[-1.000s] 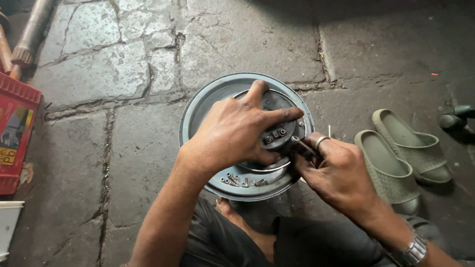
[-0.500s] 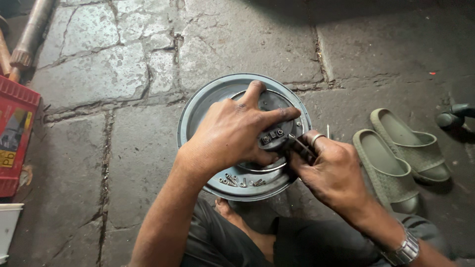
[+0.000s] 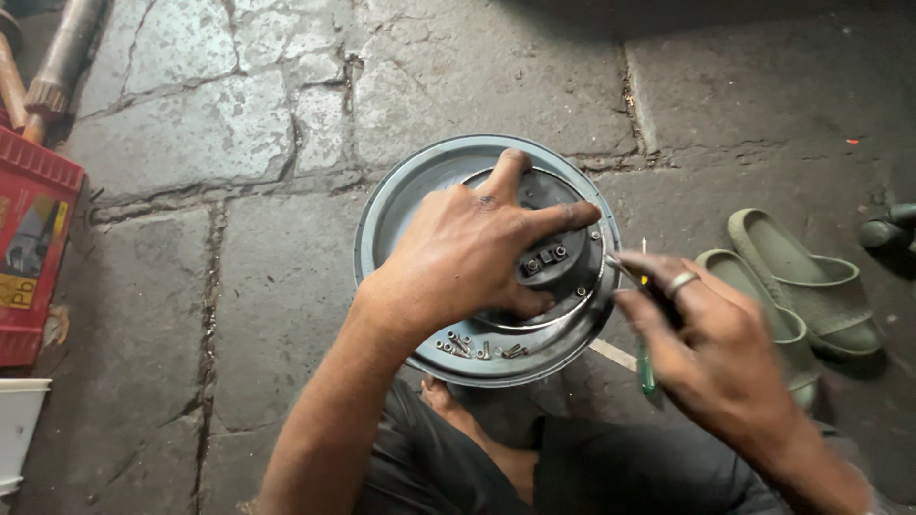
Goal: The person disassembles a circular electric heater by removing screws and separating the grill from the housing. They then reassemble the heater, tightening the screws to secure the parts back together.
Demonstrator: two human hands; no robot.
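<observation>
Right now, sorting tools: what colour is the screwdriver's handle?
Green, head view: screwdriver in the right hand.

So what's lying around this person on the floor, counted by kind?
Round metal housing under the left hand: 1
Green-handled screwdriver in the right hand: 1
Grey-green sandals: 2
Red box: 1
White container: 1
Loose screws in the housing rim: several, too small to count
Total without the screws: 6

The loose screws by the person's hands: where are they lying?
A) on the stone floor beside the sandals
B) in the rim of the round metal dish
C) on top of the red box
B: the loose screws lie in the near rim of the round metal dish, just below the left hand.
</observation>
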